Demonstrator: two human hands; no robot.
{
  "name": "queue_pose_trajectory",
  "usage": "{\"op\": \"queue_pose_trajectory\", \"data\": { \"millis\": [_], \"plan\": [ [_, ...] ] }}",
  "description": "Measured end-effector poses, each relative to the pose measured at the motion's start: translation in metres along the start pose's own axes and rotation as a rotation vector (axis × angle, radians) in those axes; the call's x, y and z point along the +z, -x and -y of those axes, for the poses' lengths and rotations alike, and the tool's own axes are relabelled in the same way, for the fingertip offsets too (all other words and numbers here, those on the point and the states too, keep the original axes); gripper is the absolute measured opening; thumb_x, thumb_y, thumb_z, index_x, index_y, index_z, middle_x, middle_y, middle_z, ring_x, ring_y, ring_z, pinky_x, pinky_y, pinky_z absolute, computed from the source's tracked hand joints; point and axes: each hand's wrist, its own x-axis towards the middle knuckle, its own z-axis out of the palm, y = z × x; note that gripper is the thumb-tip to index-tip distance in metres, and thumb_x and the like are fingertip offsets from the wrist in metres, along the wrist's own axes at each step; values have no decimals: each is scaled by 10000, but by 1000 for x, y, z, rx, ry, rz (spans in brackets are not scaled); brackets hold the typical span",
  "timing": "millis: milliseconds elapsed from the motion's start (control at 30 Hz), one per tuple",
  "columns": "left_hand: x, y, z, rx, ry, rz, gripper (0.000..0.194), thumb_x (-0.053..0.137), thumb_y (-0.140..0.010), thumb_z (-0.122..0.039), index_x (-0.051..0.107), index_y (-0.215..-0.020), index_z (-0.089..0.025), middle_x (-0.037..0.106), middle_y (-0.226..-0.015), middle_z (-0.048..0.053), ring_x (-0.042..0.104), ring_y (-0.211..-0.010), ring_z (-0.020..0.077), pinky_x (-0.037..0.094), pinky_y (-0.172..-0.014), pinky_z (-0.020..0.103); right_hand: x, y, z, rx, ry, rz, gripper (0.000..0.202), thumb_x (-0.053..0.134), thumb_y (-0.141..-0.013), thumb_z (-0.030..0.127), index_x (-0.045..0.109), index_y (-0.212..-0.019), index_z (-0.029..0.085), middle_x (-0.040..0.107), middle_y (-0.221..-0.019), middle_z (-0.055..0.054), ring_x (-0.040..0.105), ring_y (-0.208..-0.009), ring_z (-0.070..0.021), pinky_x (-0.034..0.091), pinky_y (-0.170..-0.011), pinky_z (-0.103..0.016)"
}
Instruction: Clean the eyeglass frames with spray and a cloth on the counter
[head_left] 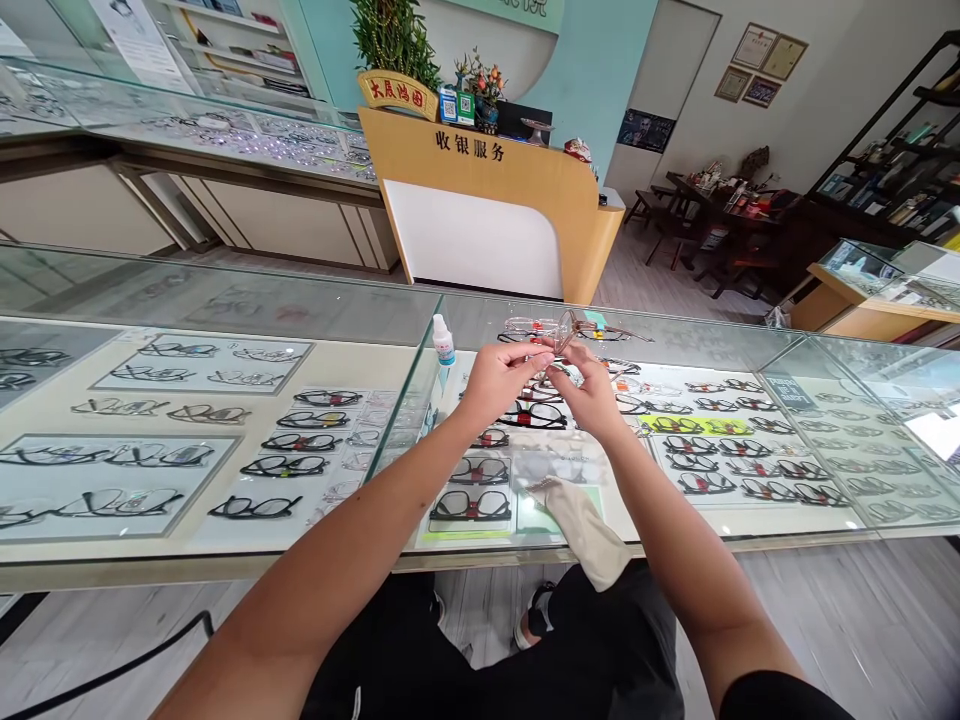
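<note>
Both of my hands meet over the glass counter, pinching a pair of thin-framed eyeglasses (pixel 568 330). My left hand (pixel 495 382) is closed, its thumb and fingertips on the near side of the frame. My right hand (pixel 589 396) is closed on it too, from the right. One rim stands up above the fingertips, and a thin temple points off to the right; the rest is partly hidden by my fingers. Left of my hands, a small white bottle (pixel 443 345) with a blue label stands upright on the glass. A beige cloth (pixel 585 530) lies crumpled below them, draped over the counter's near edge.
Under the glass top (pixel 465 545), rows of eyeglasses (pixel 469 505) lie on display, with more on a panel to the right (pixel 705 450). Beyond stands a wooden cashier counter (pixel 480 170) with plants. My legs are close against the near edge.
</note>
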Motion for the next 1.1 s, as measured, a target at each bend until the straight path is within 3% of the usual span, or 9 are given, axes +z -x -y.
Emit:
{"op": "queue_pose_trajectory", "data": {
  "millis": [100,167,333,433,533,633,767,967,1100],
  "plan": [
    [-6,0,-1,67,-109,-52,287,739,-1005,-489,854,-1072,-235,475,-624,-37,374,-611,145,303,-608,311,0,0,-2,-1,19,-48,345,686,-1041,348,810,-1361,324,788,-1417,-81,698,-1352,-304,522,-1208,-512],
    [-16,-2,-2,128,-218,-170,286,676,-1060,-499,760,-985,-236,417,-625,-51,357,-603,140,292,-613,310,-2,-1,-2,11,40,-80,324,688,-1039,361,824,-1330,320,799,-1364,-82,709,-1312,-310,519,-1194,-522],
    [-51,-22,9,199,-429,-485,575,488,-1148,-573,310,-716,-238,298,-633,-35,292,-622,157,267,-636,349,-6,-3,-6,16,49,-143,231,683,-1007,359,840,-1156,276,821,-1301,-99,714,-1256,-318,546,-1107,-514],
    [-66,-34,24,119,-456,-680,438,547,-1135,-475,367,-801,-257,437,-758,-10,467,-742,189,404,-769,342,-10,-5,-9,51,38,-210,227,642,-987,342,820,-1101,259,817,-1313,-111,705,-1273,-322,563,-1041,-494],
    [-69,-39,40,5,-548,-824,298,765,-985,-299,480,-1064,-257,604,-1122,81,611,-1134,269,450,-1083,405,-14,-6,-8,81,20,-269,275,599,-961,319,809,-1125,251,816,-1302,-113,716,-1257,-316,571,-1018,-479],
    [-65,-39,51,-146,-615,-778,557,830,-875,-205,451,-1282,-252,604,-1344,147,580,-1369,341,414,-1206,491,-17,-8,-7,102,4,-316,267,608,-935,327,803,-1097,244,827,-1290,-115,723,-1253,-317,562,-1033,-472],
    [-64,-39,63,-310,-623,-666,700,830,-837,-185,399,-1385,-250,635,-1348,152,633,-1356,370,451,-1181,536,-19,-10,-4,142,-51,-342,275,602,-920,331,793,-1095,238,832,-1297,-118,719,-1275,-316,548,-1059,-467],
    [-69,-41,84,-500,-470,-574,551,750,-816,-107,479,-1276,-240,686,-1199,138,710,-1212,394,504,-1102,550,-19,-11,1,185,-136,-346,229,608,-908,353,767,-1034,246,841,-1279,-92,720,-1217,-302,501,-1128,-478],
    [-70,-43,89,-510,-390,-592,376,721,-838,-108,531,-1122,-263,675,-1071,111,707,-1155,395,502,-1089,564,-20,-11,1,196,-174,-333,192,613,-912,360,747,-1001,255,846,-1265,-75,719,-1209,-300,497,-1135,-479]
  ]
}}
